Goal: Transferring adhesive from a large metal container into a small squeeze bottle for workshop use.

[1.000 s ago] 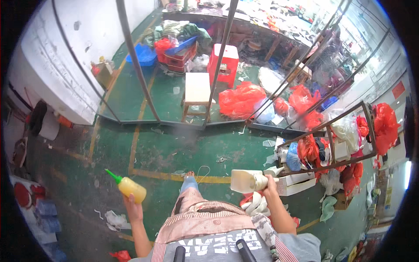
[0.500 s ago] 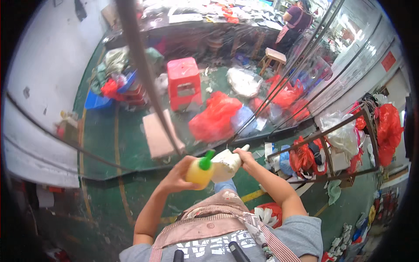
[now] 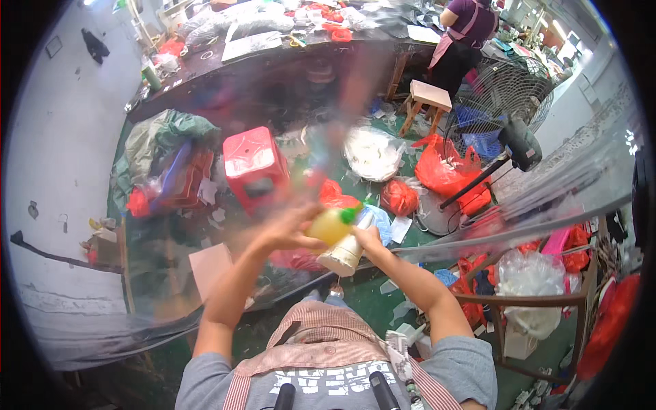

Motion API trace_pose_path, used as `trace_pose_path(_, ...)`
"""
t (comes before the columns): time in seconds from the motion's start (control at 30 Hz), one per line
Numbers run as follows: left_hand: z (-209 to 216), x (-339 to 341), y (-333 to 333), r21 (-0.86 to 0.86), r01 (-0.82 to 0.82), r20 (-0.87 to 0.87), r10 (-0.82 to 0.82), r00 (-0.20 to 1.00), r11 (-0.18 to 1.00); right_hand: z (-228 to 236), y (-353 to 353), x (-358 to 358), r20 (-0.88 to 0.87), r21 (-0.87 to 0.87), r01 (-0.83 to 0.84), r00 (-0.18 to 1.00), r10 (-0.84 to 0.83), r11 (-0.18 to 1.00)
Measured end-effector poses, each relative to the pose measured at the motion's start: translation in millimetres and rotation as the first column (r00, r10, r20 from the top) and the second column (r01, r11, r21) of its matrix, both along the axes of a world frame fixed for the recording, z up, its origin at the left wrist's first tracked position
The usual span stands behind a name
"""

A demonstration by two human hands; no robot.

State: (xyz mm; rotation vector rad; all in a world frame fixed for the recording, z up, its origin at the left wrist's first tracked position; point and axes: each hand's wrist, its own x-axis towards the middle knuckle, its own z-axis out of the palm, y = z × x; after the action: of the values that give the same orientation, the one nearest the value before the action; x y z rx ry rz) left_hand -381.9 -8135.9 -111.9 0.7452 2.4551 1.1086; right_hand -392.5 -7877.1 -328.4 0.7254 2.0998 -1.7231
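Note:
In my left hand [image 3: 292, 230] is a squeeze bottle [image 3: 328, 227] of translucent yellow with a green cap, tilted to the right. The fingers of my right hand [image 3: 370, 239] are closed on an off-white, cup-shaped vessel [image 3: 342, 258] with a pale handle-like part, its wide end pointing down and toward me. The bottle overlaps the vessel in view, and I cannot tell whether they touch. What the vessel contains is hidden. A clear plastic curtain [image 3: 410, 256] hangs around my arms and blurs part of the scene.
A red plastic stool [image 3: 249, 157] stands ahead to the left. Red bags [image 3: 444, 171] and a white bundle [image 3: 372, 154] lie on the green floor. To the right are a standing fan [image 3: 523, 143], a wooden stool [image 3: 430, 96] and a brown frame [image 3: 519, 299]. Beyond, a person [image 3: 465, 41] stands at a long table [image 3: 212, 65].
I have moved forward to the curtain, and the stool and table look nearer. Both hands have shifted up and a little right. The bottle has tipped further to the right.

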Motion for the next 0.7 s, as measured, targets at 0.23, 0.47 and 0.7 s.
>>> trace_pose_path(0.23, -6.5, -72.3, -151.9, 0.585, -0.519, 0.209, 0.503, 0.839, 0.623, 26.4, 67.1, -98.9, -0.034, -0.116, 0.358, 0.931, -0.364, 0.926)
trace_pose_path(0.47, -9.6, -87.6, -301.1, 0.610, -0.688, 0.101, 0.823, 0.559, 0.393, 2.7, 129.5, -132.4, -0.052, -0.144, 0.583, 0.803, -0.594, 0.800)
trace_pose_path(0.7, -28.4, -167.3, -334.8, 0.682, -0.694, 0.197, 0.856, 0.478, 0.231, 14.0, 118.5, -171.3, 0.030, -0.010, 0.824, 0.567, -0.823, 0.567)
